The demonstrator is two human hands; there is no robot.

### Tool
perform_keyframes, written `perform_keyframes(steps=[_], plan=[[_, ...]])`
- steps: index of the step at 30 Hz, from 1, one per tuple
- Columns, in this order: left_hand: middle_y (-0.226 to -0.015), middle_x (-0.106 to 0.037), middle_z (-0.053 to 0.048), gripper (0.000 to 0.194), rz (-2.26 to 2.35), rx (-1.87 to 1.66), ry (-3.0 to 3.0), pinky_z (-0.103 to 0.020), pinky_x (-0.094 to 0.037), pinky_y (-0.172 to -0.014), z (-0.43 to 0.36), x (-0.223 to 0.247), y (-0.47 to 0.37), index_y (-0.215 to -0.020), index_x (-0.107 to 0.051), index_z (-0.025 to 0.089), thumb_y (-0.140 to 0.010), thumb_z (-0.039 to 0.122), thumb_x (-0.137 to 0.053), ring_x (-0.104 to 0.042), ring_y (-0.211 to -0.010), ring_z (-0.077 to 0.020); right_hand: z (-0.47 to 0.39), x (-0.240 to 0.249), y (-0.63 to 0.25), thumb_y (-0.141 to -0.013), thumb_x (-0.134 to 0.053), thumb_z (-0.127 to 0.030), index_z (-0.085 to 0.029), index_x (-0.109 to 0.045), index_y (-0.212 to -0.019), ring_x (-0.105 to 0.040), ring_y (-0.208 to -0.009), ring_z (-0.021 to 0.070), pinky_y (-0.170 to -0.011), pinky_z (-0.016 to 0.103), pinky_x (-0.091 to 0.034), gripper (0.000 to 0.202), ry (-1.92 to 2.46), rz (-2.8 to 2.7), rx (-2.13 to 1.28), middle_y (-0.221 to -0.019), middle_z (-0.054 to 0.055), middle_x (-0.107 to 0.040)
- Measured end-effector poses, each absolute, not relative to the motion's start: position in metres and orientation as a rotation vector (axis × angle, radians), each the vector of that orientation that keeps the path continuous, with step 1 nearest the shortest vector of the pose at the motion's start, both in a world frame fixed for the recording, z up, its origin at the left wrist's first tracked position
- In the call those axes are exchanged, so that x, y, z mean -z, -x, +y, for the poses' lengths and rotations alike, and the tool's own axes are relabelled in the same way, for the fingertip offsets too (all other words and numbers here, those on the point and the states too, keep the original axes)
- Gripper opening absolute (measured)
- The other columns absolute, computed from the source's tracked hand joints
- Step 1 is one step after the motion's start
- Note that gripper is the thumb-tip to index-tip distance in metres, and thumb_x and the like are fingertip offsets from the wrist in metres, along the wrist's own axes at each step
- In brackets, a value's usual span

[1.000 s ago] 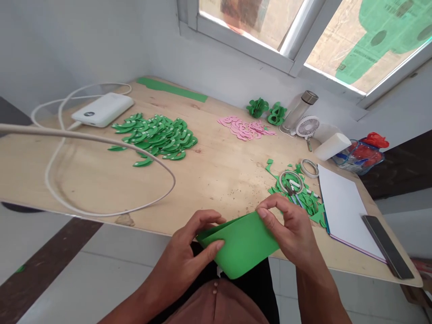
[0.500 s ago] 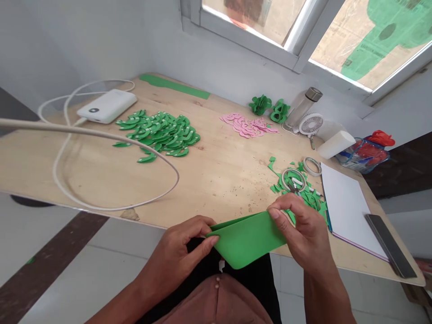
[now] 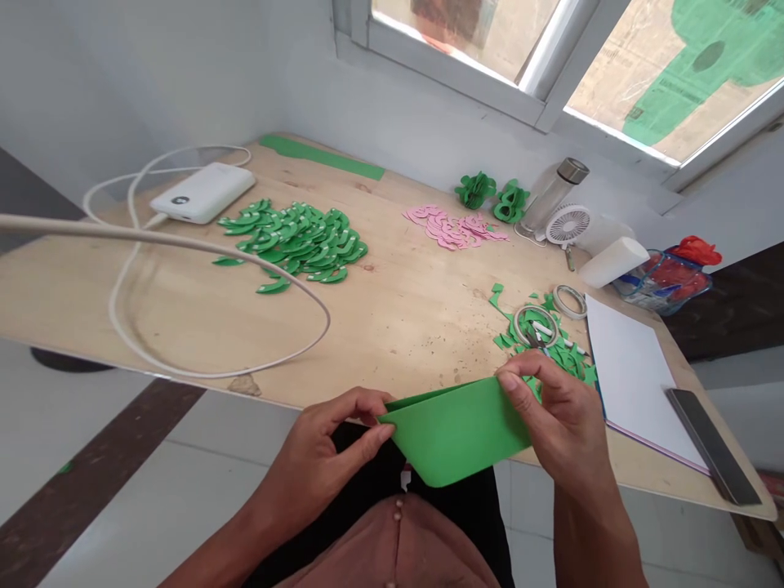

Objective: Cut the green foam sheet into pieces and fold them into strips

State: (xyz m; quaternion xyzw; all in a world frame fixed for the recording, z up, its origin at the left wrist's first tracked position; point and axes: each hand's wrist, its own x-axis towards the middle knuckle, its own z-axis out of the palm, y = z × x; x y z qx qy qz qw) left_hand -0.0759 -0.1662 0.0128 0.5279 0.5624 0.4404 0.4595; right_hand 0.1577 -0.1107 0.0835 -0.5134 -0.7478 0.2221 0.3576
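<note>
Sheet (image 3: 459,437), green and folded, one in number, held at the front edge of the desk (image 3: 404,327).
We find the left hand (image 3: 334,441) pinching its left end, thumb and fingers nearly closed; the right hand (image 3: 560,412) likewise pinches its upper right corner. We count two green flowers (image 3: 474,189) by the wall (image 3: 367,114), two tape rolls (image 3: 572,315), one lying on green scraps (image 3: 569,359), one bottle (image 3: 548,196), one fan (image 3: 567,224), one power bank (image 3: 205,192) and one phone (image 3: 714,447). Heaped green pieces (image 3: 306,241) and pink pieces (image 3: 450,227) overlap too much for us to count. One clear, blue-edged bag (image 3: 643,282) holds red material (image 3: 683,286); its remaining contents we cannot identify.
</note>
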Motion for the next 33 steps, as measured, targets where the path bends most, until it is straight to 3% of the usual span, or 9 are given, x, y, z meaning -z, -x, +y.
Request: perform_keyframes(steps=[6,11,15,21,33], plan=[[-0.082,-0.069,-0.002,0.014,1.339,-1.13,-1.116,-0.026,-0.053,-0.07,-0.166,-0.004,0.079,-0.079,-0.063,0.021,-0.073,0.033,-0.067,-0.065,-0.076,-0.016,-0.11,-0.08,-0.154,-0.09,-0.056,-0.034,-0.023,-0.062,-0.076,-0.058,-0.073,0.0173,-0.07,0.031,-0.043,0.019,1.323,-1.928,-0.586,-0.076,0.001,-0.065],[-0.087,-0.07,-0.002,0.042,1.326,-1.176,-0.915,-0.027,-0.054,-0.072,-0.164,-0.004,0.072,-0.108,-0.058,0.023,-0.069,0.033,-0.071,-0.066,-0.08,-0.0162,-0.107,-0.075,-0.151,-0.09,-0.056,-0.035,-0.023,-0.061,-0.076,-0.057,-0.075,0.0177,-0.072,0.031,-0.042,0.019,1.324,-1.916,-0.598,-0.076,0.001,-0.064],[-0.092,-0.071,-0.004,0.036,1.344,-1.165,-0.857,-0.03,-0.055,-0.074,-0.158,-0.009,0.065,-0.096,-0.065,0.021,-0.066,0.038,-0.073,-0.066,-0.084,-0.0191,-0.105,-0.074,-0.147,-0.089,-0.056,-0.036,-0.022,-0.061,-0.075,-0.057,-0.073,0.0179,-0.07,0.031,-0.042,0.02,1.335,-1.911,-0.606,-0.075,0.001,-0.064],[-0.065,-0.064,0.001,0.03,1.332,-1.09,-0.809,-0.024,-0.049,-0.059,-0.153,-0.009,0.065,-0.077,-0.067,0.019,-0.064,0.045,-0.074,-0.058,-0.063,-0.0132,-0.103,-0.071,-0.149,-0.088,-0.057,-0.036,-0.022,-0.062,-0.075,-0.058,-0.073,0.0184,-0.071,0.032,-0.043,0.02,1.341,-1.906,-0.614,-0.075,0.001,-0.065],[-0.064,-0.064,0.001,0.025,1.267,-0.986,-0.739,-0.023,-0.045,-0.058,-0.155,-0.015,0.08,-0.068,-0.065,0.019,-0.063,0.041,-0.076,-0.055,-0.06,-0.0113,-0.099,-0.074,-0.151,-0.087,-0.061,-0.035,-0.022,-0.063,-0.077,-0.058,-0.073,0.0184,-0.067,0.032,-0.045,0.016,1.323,-1.873,-0.742,-0.077,0.003,-0.065]])
